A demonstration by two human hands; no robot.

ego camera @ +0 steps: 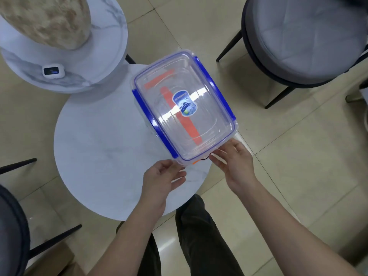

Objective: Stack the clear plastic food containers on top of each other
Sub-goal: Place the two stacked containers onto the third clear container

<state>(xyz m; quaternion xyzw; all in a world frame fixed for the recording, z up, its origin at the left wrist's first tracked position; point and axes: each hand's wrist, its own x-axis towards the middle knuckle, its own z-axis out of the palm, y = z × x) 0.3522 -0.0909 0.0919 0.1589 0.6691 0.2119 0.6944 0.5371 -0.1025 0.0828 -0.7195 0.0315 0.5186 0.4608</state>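
Dark trousers and two bare forearms fill the near edge of the view. Both hands reach to the near short end of a clear rectangular plastic food container with a blue-rimmed lid. The left hand is loosely curled with its fingertips at the container's near left corner, just below a blue side clip; whether it grips or only touches cannot be told. The right hand has its fingers spread against the near right corner, likewise touching without a clear grasp.

This container sits on top of another one, of which only orange parts show: an orange strip and a shorter orange bar visible through the clear lid and base, and an orange clip peeking out below the near edge. An oval blue label sits in the middle of the lid. No food is visible inside the top container.

The stack stands on the right part of a round white marble worktop, overhanging its far right edge. Beyond, a higher round marble worktop carries a beige mottled vase and a small white device. A grey cushioned chair stands far right on the tiled floor.
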